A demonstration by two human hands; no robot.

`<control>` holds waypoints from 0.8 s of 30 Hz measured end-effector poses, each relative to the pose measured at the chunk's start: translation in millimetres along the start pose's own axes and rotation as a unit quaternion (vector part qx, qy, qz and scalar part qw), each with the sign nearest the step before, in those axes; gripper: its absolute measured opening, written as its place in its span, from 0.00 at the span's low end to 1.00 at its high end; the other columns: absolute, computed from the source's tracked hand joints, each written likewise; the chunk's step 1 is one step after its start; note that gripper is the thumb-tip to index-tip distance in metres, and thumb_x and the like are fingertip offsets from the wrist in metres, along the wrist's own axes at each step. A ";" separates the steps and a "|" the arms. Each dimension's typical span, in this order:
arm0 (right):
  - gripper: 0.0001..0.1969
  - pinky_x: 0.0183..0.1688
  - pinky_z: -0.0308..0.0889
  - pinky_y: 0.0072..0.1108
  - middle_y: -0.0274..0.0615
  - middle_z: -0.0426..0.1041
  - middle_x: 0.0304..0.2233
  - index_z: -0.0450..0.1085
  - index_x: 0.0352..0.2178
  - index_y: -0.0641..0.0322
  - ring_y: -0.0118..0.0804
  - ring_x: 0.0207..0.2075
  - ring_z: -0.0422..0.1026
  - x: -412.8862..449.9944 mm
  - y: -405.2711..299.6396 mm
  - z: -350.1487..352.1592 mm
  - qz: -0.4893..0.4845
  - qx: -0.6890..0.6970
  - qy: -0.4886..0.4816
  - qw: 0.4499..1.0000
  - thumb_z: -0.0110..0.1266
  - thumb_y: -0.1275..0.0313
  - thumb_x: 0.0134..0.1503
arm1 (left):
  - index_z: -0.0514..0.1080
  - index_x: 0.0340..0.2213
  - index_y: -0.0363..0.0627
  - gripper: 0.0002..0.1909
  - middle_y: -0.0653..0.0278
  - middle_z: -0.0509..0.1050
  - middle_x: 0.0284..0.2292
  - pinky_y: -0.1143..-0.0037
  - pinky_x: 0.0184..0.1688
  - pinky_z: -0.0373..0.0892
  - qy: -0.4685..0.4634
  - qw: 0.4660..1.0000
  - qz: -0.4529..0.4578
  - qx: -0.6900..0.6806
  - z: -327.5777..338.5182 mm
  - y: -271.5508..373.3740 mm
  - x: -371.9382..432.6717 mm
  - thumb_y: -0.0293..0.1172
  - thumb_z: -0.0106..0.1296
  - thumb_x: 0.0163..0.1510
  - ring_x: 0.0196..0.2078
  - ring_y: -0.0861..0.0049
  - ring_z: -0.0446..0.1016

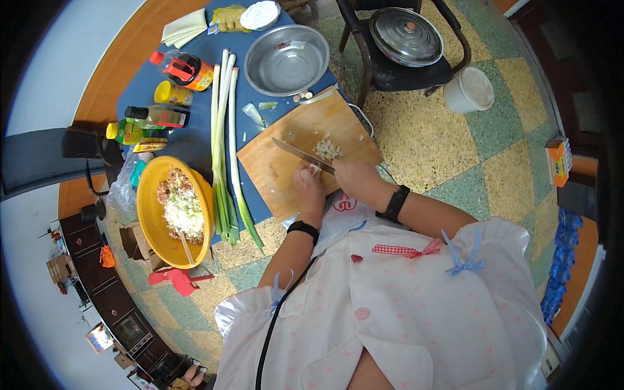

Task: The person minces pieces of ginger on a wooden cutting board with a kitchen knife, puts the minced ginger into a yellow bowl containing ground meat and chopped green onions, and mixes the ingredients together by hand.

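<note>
My right hand (360, 181) grips the handle of a kitchen knife (303, 155), its blade angled across a wooden cutting board (265, 161). Just on the near side of the blade, my left hand (309, 189) has curled fingers pressing a white piece of scallion stalk (316, 170) to the board; the fingers partly hide it. A small heap of chopped white bits (327, 149) lies beyond the knife. Whole long scallions (222, 146) stretch along the blue table (192, 146) to the left of the board.
A yellow basin (208, 195) of minced meat and chopped scallion sits at the left, chopsticks (186, 248) inside. Behind the board is a steel bowl (287, 68). Several condiment bottles (163, 117) line the table's left side. A chair (404, 80) holds a lidded pan (407, 36).
</note>
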State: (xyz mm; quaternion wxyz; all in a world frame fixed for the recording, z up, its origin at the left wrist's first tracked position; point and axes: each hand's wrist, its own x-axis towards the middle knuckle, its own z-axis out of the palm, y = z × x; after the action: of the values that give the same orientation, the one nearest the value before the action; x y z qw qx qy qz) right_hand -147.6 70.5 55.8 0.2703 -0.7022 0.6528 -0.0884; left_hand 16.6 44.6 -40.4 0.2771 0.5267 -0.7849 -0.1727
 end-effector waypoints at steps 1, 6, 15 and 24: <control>0.06 0.26 0.69 0.36 0.50 0.74 0.22 0.66 0.31 0.64 0.50 0.25 0.75 -1.1 -0.1 0.3 -0.013 -0.009 0.016 1.000 0.44 0.75 0.52 | 0.62 0.32 0.33 0.10 0.47 0.67 0.37 0.63 0.41 0.65 -0.002 1.000 0.003 -0.011 -0.8 -0.2 0.4 0.21 0.52 0.49 0.39 0.51 0.67; 0.07 0.27 0.70 0.37 0.50 0.74 0.23 0.65 0.33 0.64 0.50 0.27 0.75 -0.7 -6.3 -5.7 0.009 -0.001 -0.005 1.000 0.43 0.75 0.52 | 0.63 0.32 0.34 0.10 0.48 0.67 0.36 0.63 0.41 0.66 0.014 1.000 0.007 -0.015 -4.4 3.5 0.5 0.21 0.52 0.48 0.39 0.52 0.67; 0.08 0.28 0.70 0.37 0.51 0.74 0.22 0.64 0.35 0.65 0.51 0.27 0.75 12.3 -19.5 -5.5 0.021 -0.003 -0.031 0.999 0.42 0.74 0.53 | 0.63 0.31 0.34 0.10 0.48 0.67 0.35 0.64 0.41 0.65 0.001 1.000 0.002 -0.007 -6.3 3.0 3.1 0.21 0.52 0.47 0.38 0.53 0.67; 0.09 0.30 0.67 0.41 0.52 0.74 0.24 0.65 0.32 0.63 0.53 0.28 0.74 29.7 0.4 20.6 0.059 0.080 0.028 0.995 0.41 0.70 0.56 | 0.64 0.32 0.36 0.10 0.49 0.67 0.38 0.63 0.42 0.63 -0.054 0.997 0.029 0.054 -16.7 -2.2 -3.5 0.26 0.52 0.49 0.41 0.53 0.65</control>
State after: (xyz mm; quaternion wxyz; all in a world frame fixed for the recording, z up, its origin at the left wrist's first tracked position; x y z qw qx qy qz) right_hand -134.2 47.3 31.6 0.3118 -0.6358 0.6911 -0.1444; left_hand 29.5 47.3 -29.4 0.2101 0.5077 -0.8219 -0.1503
